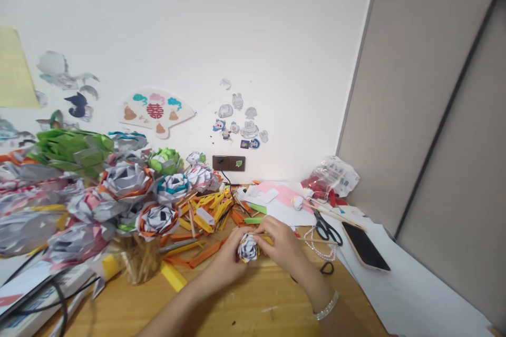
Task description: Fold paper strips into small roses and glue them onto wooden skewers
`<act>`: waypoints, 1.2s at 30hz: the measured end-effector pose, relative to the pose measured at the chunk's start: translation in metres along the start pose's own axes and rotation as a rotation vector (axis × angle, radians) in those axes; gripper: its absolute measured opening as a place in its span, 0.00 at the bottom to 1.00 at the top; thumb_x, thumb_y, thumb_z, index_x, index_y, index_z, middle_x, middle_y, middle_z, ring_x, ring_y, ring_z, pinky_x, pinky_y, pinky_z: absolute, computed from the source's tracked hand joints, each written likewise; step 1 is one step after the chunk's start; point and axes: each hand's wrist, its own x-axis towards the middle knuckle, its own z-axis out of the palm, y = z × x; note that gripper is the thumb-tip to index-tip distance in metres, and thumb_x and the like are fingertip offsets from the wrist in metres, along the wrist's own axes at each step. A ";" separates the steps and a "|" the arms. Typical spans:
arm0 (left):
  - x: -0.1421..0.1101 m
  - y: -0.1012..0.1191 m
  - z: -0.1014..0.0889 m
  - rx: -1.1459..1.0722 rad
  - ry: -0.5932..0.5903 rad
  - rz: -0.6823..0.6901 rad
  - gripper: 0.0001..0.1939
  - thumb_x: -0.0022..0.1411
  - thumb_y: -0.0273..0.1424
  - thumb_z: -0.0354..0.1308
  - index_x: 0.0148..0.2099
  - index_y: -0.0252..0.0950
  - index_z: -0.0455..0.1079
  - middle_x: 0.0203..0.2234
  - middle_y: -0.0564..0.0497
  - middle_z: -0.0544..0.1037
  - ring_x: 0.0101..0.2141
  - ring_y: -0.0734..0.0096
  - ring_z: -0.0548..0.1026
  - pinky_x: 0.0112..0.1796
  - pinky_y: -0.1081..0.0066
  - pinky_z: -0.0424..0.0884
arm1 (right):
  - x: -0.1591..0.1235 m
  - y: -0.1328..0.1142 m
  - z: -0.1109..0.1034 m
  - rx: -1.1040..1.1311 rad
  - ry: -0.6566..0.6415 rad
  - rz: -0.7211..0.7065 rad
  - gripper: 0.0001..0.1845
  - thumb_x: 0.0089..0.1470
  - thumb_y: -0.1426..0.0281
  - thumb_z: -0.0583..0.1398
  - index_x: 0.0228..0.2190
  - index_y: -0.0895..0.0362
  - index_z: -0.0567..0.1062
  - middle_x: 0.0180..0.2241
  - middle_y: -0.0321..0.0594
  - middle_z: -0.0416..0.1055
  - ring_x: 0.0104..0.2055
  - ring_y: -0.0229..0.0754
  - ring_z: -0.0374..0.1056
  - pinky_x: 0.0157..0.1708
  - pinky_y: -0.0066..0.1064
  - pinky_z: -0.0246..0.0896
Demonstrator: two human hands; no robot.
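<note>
A small paper flower [248, 247], white with dark marks and a little yellow at its edge, is between my hands above the wooden table. My left hand [231, 253] is closed around its left side. Against its upper right, my right hand [279, 242] has thumb and fingers pinched on a yellow paper strip [268, 240]. A thin wooden stick [316, 241] runs out to the right from behind my right hand. Whether it joins the flower is hidden.
Many finished paper flowers [126, 180] crowd the left in a clear container [138, 260]. Folded yellow and orange strips [209, 208] lie behind my hands. To the right are black scissors [326, 227], a bead string [316, 245], a phone [366, 246] and white paper [411, 279].
</note>
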 end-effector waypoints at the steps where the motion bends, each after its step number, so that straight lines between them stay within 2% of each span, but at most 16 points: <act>1: 0.000 0.000 0.000 0.009 0.004 0.003 0.33 0.38 0.12 0.49 0.49 0.37 0.63 0.43 0.47 0.72 0.45 0.60 0.69 0.46 0.62 0.65 | 0.000 0.000 0.001 -0.020 0.002 -0.010 0.03 0.55 0.71 0.57 0.30 0.55 0.71 0.30 0.36 0.68 0.33 0.38 0.66 0.33 0.28 0.60; 5: -0.002 0.002 0.004 0.006 0.021 -0.006 0.35 0.37 0.11 0.49 0.50 0.38 0.61 0.43 0.47 0.71 0.45 0.61 0.69 0.46 0.63 0.65 | -0.001 -0.001 0.004 -0.125 0.034 -0.027 0.07 0.56 0.71 0.54 0.28 0.56 0.70 0.28 0.37 0.68 0.31 0.39 0.65 0.32 0.28 0.59; 8: -0.002 0.003 0.007 -0.007 0.063 -0.017 0.34 0.39 0.12 0.51 0.52 0.37 0.59 0.45 0.46 0.70 0.47 0.61 0.68 0.47 0.63 0.65 | -0.001 -0.003 0.005 -0.151 0.063 -0.008 0.08 0.56 0.72 0.53 0.27 0.56 0.70 0.28 0.36 0.68 0.30 0.38 0.65 0.30 0.27 0.58; 12: -0.001 0.002 0.007 0.104 0.143 0.022 0.31 0.43 0.17 0.56 0.51 0.38 0.60 0.45 0.45 0.69 0.47 0.58 0.68 0.48 0.60 0.65 | 0.000 -0.008 0.006 -0.084 0.106 0.070 0.08 0.56 0.73 0.53 0.27 0.56 0.69 0.27 0.36 0.67 0.30 0.38 0.65 0.31 0.27 0.57; 17: -0.001 0.006 0.003 0.235 0.165 0.090 0.26 0.48 0.21 0.58 0.51 0.38 0.61 0.42 0.44 0.70 0.44 0.58 0.69 0.46 0.60 0.66 | 0.001 -0.014 0.011 0.009 0.172 0.156 0.08 0.56 0.73 0.54 0.25 0.56 0.69 0.26 0.36 0.68 0.30 0.39 0.66 0.31 0.28 0.58; 21: -0.002 0.005 0.002 0.228 0.130 0.114 0.23 0.52 0.23 0.56 0.51 0.38 0.61 0.43 0.44 0.71 0.45 0.59 0.69 0.46 0.62 0.66 | 0.001 -0.011 0.011 -0.014 0.139 0.128 0.09 0.58 0.72 0.53 0.27 0.56 0.70 0.27 0.36 0.70 0.30 0.38 0.67 0.31 0.27 0.59; 25: -0.002 -0.002 0.004 0.223 0.103 0.147 0.26 0.53 0.21 0.55 0.54 0.39 0.59 0.45 0.43 0.70 0.46 0.59 0.68 0.47 0.61 0.65 | -0.003 -0.004 0.010 -0.247 0.078 0.001 0.12 0.60 0.68 0.50 0.29 0.56 0.71 0.28 0.38 0.70 0.29 0.39 0.66 0.29 0.28 0.57; 28: -0.002 -0.005 0.005 0.230 0.089 0.169 0.27 0.54 0.21 0.54 0.55 0.39 0.57 0.45 0.43 0.68 0.46 0.60 0.68 0.46 0.61 0.65 | -0.004 -0.002 0.010 -0.315 0.069 -0.043 0.14 0.61 0.67 0.49 0.29 0.56 0.71 0.27 0.38 0.69 0.29 0.39 0.65 0.29 0.28 0.56; 36: -0.002 -0.001 0.003 0.235 0.045 0.155 0.27 0.53 0.19 0.52 0.55 0.39 0.57 0.44 0.43 0.69 0.45 0.60 0.68 0.46 0.62 0.66 | -0.002 -0.007 0.005 -0.173 0.053 0.124 0.07 0.57 0.70 0.55 0.28 0.55 0.71 0.28 0.35 0.71 0.30 0.38 0.67 0.30 0.26 0.56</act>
